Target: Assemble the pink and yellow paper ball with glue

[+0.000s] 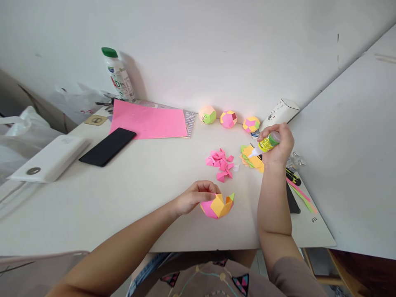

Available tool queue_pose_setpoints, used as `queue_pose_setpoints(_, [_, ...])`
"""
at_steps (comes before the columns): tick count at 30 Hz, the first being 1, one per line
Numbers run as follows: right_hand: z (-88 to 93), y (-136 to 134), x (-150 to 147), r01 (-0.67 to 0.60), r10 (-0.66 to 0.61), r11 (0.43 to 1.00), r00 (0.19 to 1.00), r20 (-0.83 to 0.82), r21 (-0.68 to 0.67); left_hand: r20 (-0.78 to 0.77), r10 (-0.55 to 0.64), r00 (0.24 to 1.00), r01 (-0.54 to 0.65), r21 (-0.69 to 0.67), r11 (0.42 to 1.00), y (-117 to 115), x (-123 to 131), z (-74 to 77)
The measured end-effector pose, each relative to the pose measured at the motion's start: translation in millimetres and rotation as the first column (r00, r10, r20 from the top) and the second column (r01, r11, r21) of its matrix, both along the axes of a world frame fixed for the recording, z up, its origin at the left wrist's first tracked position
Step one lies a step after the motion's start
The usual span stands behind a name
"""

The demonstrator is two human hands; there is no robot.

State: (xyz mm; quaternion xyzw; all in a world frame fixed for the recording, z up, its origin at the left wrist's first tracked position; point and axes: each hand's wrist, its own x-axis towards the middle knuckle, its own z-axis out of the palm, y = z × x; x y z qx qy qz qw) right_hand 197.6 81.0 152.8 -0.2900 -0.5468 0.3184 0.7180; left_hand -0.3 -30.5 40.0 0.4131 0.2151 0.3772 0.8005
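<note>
My left hand (195, 197) grips a half-built paper ball (217, 206) of pink, orange and green pieces, resting on the white table (130, 194). My right hand (277, 145) is closed round a small green and yellow glue bottle (266, 143), its white nozzle pointing left and down over a pile of orange and green folded pieces (251, 159). A heap of pink folded pieces (221, 163) lies between the two hands.
Three finished paper balls (228, 119) line the wall. Pink paper sheets (148, 120), a black phone (107, 146), a white power bank (49, 159), a green-capped bottle (119, 76) and plastic bags sit to the left. A white device (280, 111) and pens (298, 185) lie right.
</note>
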Motion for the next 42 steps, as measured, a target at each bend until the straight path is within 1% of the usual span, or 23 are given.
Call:
queue_pose_setpoints(2, [-6.2,4.7,8.0,0.064,-0.065,0.997,0.997,0.050,0.038,0.003,-0.003,1.000,0.003,0.002,1.000,0.7,0.2,-0.6])
queue_pose_setpoints(3, [-9.9,7.9,13.0,0.116,-0.121,0.991,0.990,0.077,0.063,0.002,-0.004,1.000,0.004,0.002,1.000,1.0,0.3,-0.8])
queue_pose_setpoints(5, [-18.4,16.0,25.4,0.239,-0.253,0.965,0.958,0.132,0.111,-0.006,-0.003,1.000,0.003,-0.002,1.000,1.5,0.4,-1.0])
queue_pose_setpoints(7, [-27.9,25.8,40.3,0.328,-0.343,0.938,0.925,0.162,0.114,-0.011,0.001,1.000,-0.002,-0.005,1.000,1.3,0.3,-0.8])
queue_pose_setpoints(10, [-43.1,41.8,62.9,0.420,-0.430,0.902,0.896,0.111,0.100,-0.003,-0.009,1.000,0.009,-0.007,1.000,-0.3,0.6,-0.4])
queue_pose_setpoints(13, [-59.3,55.5,78.4,0.516,-0.520,0.854,0.850,0.086,0.064,0.005,-0.031,1.000,0.031,-0.006,1.000,-1.7,1.1,-0.9])
queue_pose_setpoints(15, [-71.4,61.7,82.3,0.542,-0.544,0.839,0.835,0.089,0.045,0.002,-0.038,0.999,0.038,-0.006,0.999,-1.9,1.5,-1.8])
queue_pose_setpoints(19, [-96.6,65.8,77.2,0.481,-0.472,0.876,0.870,0.142,-0.032,-0.014,-0.030,0.999,0.030,-0.007,1.000,-1.4,1.7,-3.3])
queue_pose_setpoints(21, [-104.9,65.6,72.8,0.450,-0.435,0.891,0.884,0.173,-0.060,-0.025,-0.021,0.999,0.021,-0.009,1.000,-1.6,1.6,-3.1])
queue_pose_setpoints(22, [-106.5,65.4,71.2,0.439,-0.422,0.896,0.889,0.180,-0.066,-0.027,-0.021,0.999,0.021,-0.009,1.000,-1.7,1.5,-2.6])
queue_pose_setpoints(24, [-103.6,65.1,69.8,0.429,-0.412,0.901,0.893,0.179,-0.067,-0.017,-0.025,1.000,0.025,-0.004,1.000,-1.9,1.3,-1.1])
queue_pose_setpoints(28, [-80.5,59.1,66.9,0.433,-0.428,0.900,0.899,0.091,-0.044,0.003,-0.030,1.000,0.030,0.007,1.000,-2.2,0.8,2.0])
queue_pose_setpoints(31, [-64.1,44.6,58.6,0.369,-0.368,0.929,0.929,0.042,-0.025,0.005,-0.037,0.999,0.037,0.007,0.999,-3.2,1.0,3.5])
queue_pose_setpoints(33, [-59.1,32.8,52.9,0.328,-0.327,0.944,0.943,0.058,-0.020,-0.002,-0.045,0.999,0.045,0.008,0.999,-4.6,1.5,4.3])
queue_pose_setpoints(35, [-58.9,24.4,50.7,0.308,-0.305,0.951,0.948,0.089,-0.016,-0.007,-0.058,0.998,0.058,0.007,0.998,-6.4,2.0,5.1])
queue_pose_setpoints(37, [-62.3,22.5,53.2,0.321,-0.320,0.947,0.942,0.098,0.006,-0.009,-0.072,0.997,0.072,0.003,0.997,-8.1,2.6,5.6])
queue_pose_setpoints(40, [-72.4,31.0,61.7,0.396,-0.397,0.918,0.917,0.045,0.016,-0.015,-0.088,0.996,0.088,0.005,0.996,-9.9,3.2,5.6])
queue_pose_setpoints(42, [-81.9,39.0,66.3,0.425,-0.424,0.904,0.905,0.030,-0.049,-0.032,-0.093,0.995,0.093,0.008,0.996,-10.1,3.5,5.0])
